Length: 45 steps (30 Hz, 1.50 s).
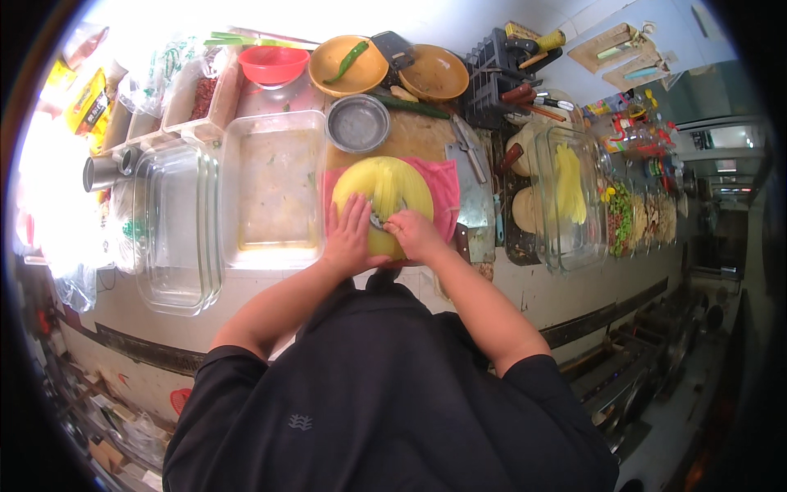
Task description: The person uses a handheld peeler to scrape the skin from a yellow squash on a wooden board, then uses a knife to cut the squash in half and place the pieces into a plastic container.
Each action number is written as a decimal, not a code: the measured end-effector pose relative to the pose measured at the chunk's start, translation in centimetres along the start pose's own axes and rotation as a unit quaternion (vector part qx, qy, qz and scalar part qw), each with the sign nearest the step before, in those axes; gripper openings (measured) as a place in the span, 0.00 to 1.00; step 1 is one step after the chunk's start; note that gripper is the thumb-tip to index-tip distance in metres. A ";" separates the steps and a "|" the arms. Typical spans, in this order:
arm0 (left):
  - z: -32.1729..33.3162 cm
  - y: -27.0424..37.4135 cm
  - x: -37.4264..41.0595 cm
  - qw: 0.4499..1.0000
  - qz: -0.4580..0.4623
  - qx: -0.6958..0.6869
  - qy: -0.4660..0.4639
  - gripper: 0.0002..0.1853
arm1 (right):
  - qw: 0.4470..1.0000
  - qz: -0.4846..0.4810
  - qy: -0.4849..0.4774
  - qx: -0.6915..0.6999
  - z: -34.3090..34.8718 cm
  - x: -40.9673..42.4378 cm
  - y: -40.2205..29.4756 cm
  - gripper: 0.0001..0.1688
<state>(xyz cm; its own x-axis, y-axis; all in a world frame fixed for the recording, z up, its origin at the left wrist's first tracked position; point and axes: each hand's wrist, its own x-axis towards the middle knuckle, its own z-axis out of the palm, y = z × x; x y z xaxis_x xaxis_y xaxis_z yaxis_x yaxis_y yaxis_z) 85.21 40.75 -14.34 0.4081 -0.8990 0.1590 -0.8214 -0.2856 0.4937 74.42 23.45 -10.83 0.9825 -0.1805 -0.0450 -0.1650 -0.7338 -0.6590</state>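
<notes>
A large round block of yellow jelly point(415, 184) sits on a pink cloth point(444, 178) in front of me. My left hand point(351, 237) lies flat on its left side, fingers spread. My right hand point(415, 234) is closed on the handle of a round metal scraper point(378, 219), which rests against the jelly's top; most of the handle is hidden by the fingers. Grooves run up the jelly above the scraper. Just behind stands a grey metal bowl point(358, 123). At the right, a glass dish point(541, 203) holds yellow strips point(570, 184).
Nested glass dishes point(178, 227) and a clear rectangular tray point(273, 184) stand left. Behind are a red bowl point(273, 64), a yellow bowl with a green pepper point(348, 61), and a cucumber point(418, 109). Knives point(470, 150) lie right of the cloth, beside a dark knife rack point(486, 80).
</notes>
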 end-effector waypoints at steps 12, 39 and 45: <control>0.5 -0.1 -1.0 0.999 0.038 0.017 0.008 0.64 | 1.000 0.009 0.010 -0.020 3.0 -5.7 -1.7 0.07; -3.5 -2.8 19.7 0.813 0.470 0.146 -0.311 0.40 | 0.893 0.320 0.181 0.261 7.3 -20.6 -4.9 0.12; 1.2 -2.8 19.9 0.791 0.552 0.067 -0.255 0.19 | 0.793 0.455 0.253 0.318 6.1 -22.6 -5.0 0.15</control>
<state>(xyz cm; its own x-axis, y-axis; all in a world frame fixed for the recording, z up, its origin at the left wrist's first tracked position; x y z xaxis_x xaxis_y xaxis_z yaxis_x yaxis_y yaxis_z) 95.13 23.25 -13.55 -0.7738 -0.6316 0.0478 -0.6130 0.7657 0.1947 53.53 35.14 -11.09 0.2956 -0.8030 -0.5175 -0.5509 0.2993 -0.7791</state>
